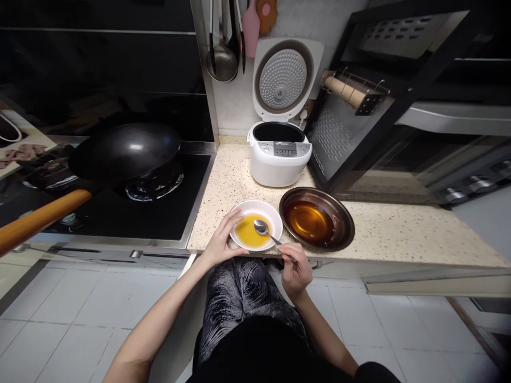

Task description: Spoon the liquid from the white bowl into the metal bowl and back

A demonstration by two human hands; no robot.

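Observation:
Near the counter's front edge stands a white bowl [275, 217] with a yellow liquid [248, 234] in it. My left hand [221, 239] is curved around the bowl's left side, thumb at the near rim and fingers at the far left rim. My right hand [296, 268] grips the handle of a metal spoon [261, 227], whose head is over or in the yellow liquid; I cannot tell how deep it sits. Just right of the bowl is a wide metal basin [345, 226] holding amber-brown liquid [309, 221].
A white rice cooker [275, 167] stands behind with its lid up. On the stove at left rests a black wok [128, 151], its wooden handle [48, 215] pointing toward me. Utensils such as a skimmer [222, 63] hang on the wall. A dark rack and oven [459, 133] are at right.

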